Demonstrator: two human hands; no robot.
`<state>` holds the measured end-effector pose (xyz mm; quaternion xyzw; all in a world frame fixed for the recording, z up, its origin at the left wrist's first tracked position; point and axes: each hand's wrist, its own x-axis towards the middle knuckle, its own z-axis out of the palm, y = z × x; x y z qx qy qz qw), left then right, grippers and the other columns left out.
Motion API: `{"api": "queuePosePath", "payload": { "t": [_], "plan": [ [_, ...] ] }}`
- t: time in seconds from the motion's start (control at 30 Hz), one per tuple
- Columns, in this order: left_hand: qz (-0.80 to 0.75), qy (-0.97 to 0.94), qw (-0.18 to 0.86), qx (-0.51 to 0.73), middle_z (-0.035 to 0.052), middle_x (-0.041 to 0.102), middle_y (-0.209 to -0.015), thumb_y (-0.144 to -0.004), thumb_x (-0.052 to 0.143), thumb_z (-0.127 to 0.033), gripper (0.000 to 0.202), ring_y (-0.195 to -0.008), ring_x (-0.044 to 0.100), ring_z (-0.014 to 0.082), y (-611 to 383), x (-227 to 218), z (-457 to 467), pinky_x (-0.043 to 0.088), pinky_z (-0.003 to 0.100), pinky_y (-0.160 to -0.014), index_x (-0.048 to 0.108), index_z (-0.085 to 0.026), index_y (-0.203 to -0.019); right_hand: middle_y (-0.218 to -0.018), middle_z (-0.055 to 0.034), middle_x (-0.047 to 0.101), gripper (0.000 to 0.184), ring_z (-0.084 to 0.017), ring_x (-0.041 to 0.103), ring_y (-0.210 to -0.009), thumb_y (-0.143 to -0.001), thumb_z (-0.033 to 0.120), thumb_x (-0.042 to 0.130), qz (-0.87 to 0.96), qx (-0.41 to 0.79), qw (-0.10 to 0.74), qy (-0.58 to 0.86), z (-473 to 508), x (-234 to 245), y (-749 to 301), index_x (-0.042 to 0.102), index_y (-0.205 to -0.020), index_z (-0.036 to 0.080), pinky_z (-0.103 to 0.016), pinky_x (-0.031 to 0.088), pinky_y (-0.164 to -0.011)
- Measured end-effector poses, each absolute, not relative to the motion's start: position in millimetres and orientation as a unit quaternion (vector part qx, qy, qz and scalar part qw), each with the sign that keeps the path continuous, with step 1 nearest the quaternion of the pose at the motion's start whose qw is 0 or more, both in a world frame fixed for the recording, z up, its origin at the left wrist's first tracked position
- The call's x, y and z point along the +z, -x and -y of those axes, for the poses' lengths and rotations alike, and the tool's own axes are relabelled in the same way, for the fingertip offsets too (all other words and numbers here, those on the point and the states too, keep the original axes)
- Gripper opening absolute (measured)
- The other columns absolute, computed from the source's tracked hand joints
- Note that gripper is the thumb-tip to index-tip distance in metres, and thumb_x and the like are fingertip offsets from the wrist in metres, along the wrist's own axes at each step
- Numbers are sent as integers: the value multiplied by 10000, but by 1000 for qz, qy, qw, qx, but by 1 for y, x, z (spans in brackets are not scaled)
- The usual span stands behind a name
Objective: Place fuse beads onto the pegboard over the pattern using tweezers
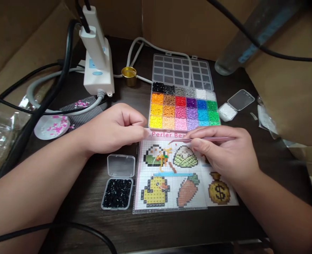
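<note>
My right hand (pixel 222 148) grips a pair of pink tweezers (pixel 182 140), which points left over the upper part of a pegboard (pixel 169 210). A tiny yellowish bit shows at the bent tip. Under the clear board lies a pattern sheet with rice balls, a duck and a carrot. Loose orange, yellow, green and brown beads (pixel 163 158) and a light blue row (pixel 174 174) lie on it. My left hand (pixel 121 128) is closed, thumb against curled fingers, by the board's upper left corner. Anything inside it is hidden.
Behind the board stands an open bead case (pixel 184 109) with many colours. A small box of black beads (pixel 117 193) sits left; a box of white beads (pixel 227 112) sits right. A gold cup (pixel 129 76), power strip (pixel 99 76), cables and a money bag picture (pixel 219 190) are around.
</note>
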<state>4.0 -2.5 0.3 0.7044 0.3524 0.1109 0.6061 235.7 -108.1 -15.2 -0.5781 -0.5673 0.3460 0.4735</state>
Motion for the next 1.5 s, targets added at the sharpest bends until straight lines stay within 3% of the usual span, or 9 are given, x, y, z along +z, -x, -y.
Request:
{"api": "queuePosePath", "payload": {
  "t": [0.13,0.27,0.43,0.73,1.1,1.5],
  "plan": [
    [-356,-707,603,99,-51,240,-414,-731,652,-356,489,-387,194,32,-4,0,0,139,218,-357,302,-195,-430,-761,-26,760,94,-145,658,-526,-742,287,784,520,366,515,575,103,-21,-257,774,-818,232,-263,551,-443],
    [-363,-714,590,104,-57,237,-418,-746,649,-373,506,-385,200,28,-4,1,1,146,208,-351,296,-197,-429,-798,-27,764,113,-144,655,-548,-759,335,772,517,352,538,566,99,-19,-269,764,-822,242,-305,582,-524],
    [-372,-707,591,111,-58,210,-451,-740,640,-307,479,-402,186,31,-2,0,4,131,208,-351,272,-197,-454,-830,-41,768,123,-157,674,-605,-782,343,748,528,337,532,570,97,-18,-269,755,-832,232,-321,587,-566],
    [-382,-704,587,115,-58,200,-450,-755,611,-323,470,-388,198,23,-2,0,6,143,184,-344,279,-191,-451,-785,-36,760,148,-108,607,-527,-738,327,790,483,400,553,549,95,-21,-268,757,-814,204,-274,533,-530],
    [-416,-657,604,175,-50,308,-425,-764,659,-337,469,-376,278,34,10,-6,11,219,168,-344,357,-184,-440,-724,-27,732,137,-109,575,-541,-706,296,821,426,466,557,540,98,-25,-270,770,-803,214,-267,496,-519],
    [-399,-642,631,175,-52,322,-428,-790,629,-319,462,-393,286,38,10,-7,8,235,171,-360,342,-187,-454,-750,-35,736,107,-111,612,-549,-712,274,815,470,428,534,558,93,-21,-287,772,-782,206,-249,495,-506]
  ]
}}
